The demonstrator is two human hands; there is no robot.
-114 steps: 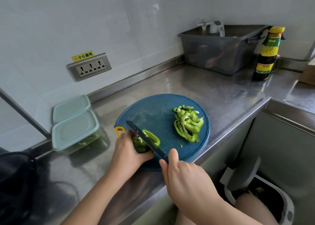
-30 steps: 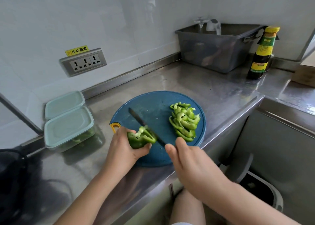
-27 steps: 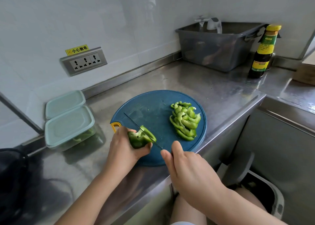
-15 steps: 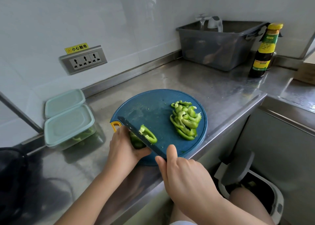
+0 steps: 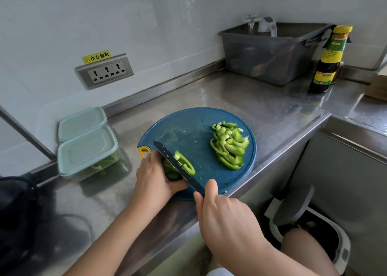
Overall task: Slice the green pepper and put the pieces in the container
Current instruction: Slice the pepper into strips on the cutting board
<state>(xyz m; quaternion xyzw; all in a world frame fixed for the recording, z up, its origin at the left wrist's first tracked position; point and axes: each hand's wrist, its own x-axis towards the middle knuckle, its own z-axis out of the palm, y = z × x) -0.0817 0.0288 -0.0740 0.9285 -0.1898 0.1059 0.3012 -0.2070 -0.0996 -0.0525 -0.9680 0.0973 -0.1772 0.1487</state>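
On the round blue cutting board [image 5: 188, 129], my left hand [image 5: 155, 177] grips the uncut green pepper piece [image 5: 170, 171] at the board's near left. My right hand [image 5: 226, 217] holds the dark knife [image 5: 178, 167] by its handle, forefinger along the spine. The blade is down through the pepper, and one cut strip [image 5: 185, 163] lies on its right side. A pile of green pepper slices [image 5: 229, 145] sits on the right half of the board. The lidded container [image 5: 88, 153] with pepper pieces inside stands to the left on the steel counter.
A second lidded container [image 5: 82, 122] sits behind the first. A grey tub [image 5: 270, 51] and a dark sauce bottle [image 5: 329, 60] stand at the back right. A wall socket [image 5: 104, 71] is on the tiles. An open bin [image 5: 310, 229] stands on the floor below the counter edge.
Over the last second the knife came down through the pepper and split off one more strip. My left hand kept its hold on the pepper; the slice pile stayed put.
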